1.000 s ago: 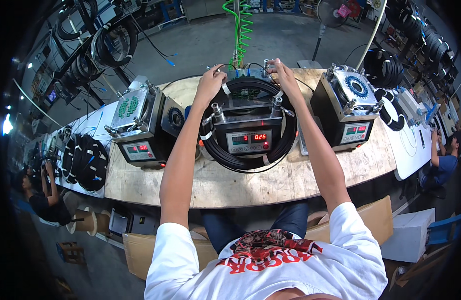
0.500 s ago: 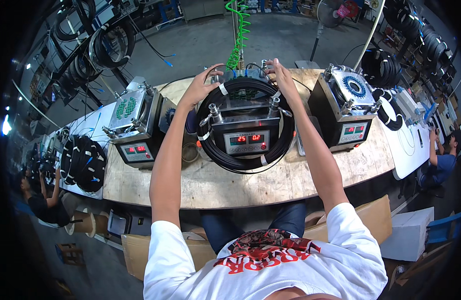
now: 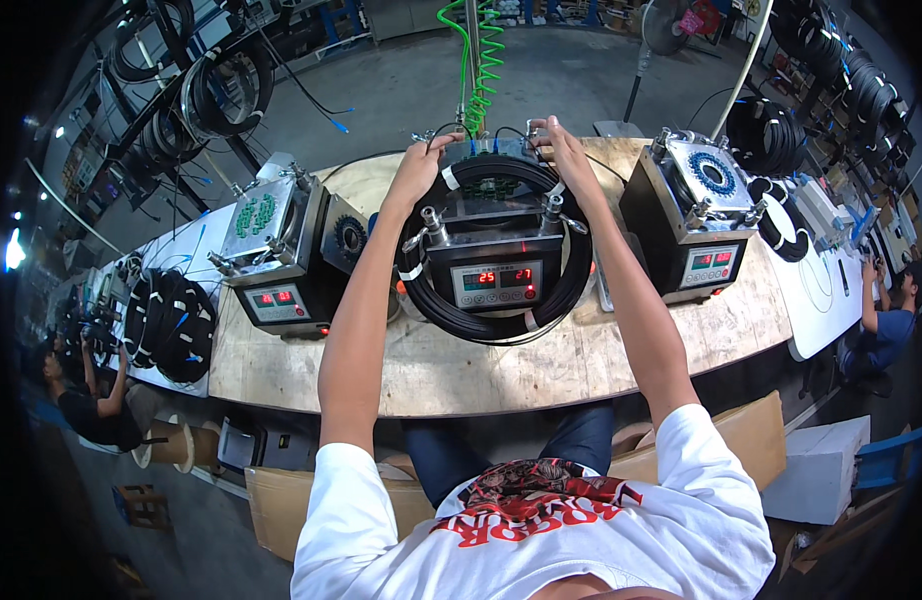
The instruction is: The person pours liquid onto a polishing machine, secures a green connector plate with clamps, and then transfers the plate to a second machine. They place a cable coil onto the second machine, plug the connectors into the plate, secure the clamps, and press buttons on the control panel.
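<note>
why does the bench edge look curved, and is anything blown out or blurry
Head view: fisheye bends the wooden bench toward the rim, corners go black; a lamp at far left glares white; the coil and both hands are sharp.

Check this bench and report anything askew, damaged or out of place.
Nothing stands out. The black cable coil lies evenly around the middle machine, with the left hand and right hand on its far edge. The wooden bench shows no spill.
</note>
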Motion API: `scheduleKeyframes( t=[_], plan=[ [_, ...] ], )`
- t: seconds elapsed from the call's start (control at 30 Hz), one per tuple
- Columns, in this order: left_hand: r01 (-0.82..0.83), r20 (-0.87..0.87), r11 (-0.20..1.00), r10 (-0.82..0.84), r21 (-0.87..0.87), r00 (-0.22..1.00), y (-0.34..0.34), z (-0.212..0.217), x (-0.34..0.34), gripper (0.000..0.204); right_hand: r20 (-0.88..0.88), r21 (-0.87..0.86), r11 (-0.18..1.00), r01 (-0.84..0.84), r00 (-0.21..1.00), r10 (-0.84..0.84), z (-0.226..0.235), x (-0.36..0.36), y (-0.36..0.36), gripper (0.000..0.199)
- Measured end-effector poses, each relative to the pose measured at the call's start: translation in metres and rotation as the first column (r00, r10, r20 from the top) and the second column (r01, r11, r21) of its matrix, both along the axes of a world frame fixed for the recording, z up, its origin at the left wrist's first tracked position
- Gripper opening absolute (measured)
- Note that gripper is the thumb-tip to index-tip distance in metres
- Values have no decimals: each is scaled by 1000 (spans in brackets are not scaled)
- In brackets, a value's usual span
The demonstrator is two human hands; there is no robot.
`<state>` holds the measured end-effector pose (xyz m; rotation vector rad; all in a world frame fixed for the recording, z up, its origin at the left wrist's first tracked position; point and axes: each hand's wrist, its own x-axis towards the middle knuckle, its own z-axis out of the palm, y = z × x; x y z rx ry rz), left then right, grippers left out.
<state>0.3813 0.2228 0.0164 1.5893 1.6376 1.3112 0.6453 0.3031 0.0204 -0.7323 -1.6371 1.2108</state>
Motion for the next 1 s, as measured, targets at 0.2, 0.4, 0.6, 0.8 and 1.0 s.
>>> scheduleKeyframes(
  t=[0.2,0.4,0.6,0.8,1.0],
  plan=[
    [-20,81,998,15,61,997,-15,15,29,35,54,134,988,78,995,-86,-4,10,5,63],
    [-57,85,997,52,55,995,-7,1,11,34,94,136,990,42,994,-56,-1,5,3,64],
    [-42,87,998,38,43,996,-6,1,18,35,108,112,993,31,993,-43,-9,13,15,64],
    [3,123,1000,-4,10,992,-8,-1,8,49,80,136,988,-66,995,55,6,7,-8,55],
    [279,133,958,-270,-62,954,-28,19,1,56,102,41,993,-108,989,104,8,14,-3,61]
  ],
)
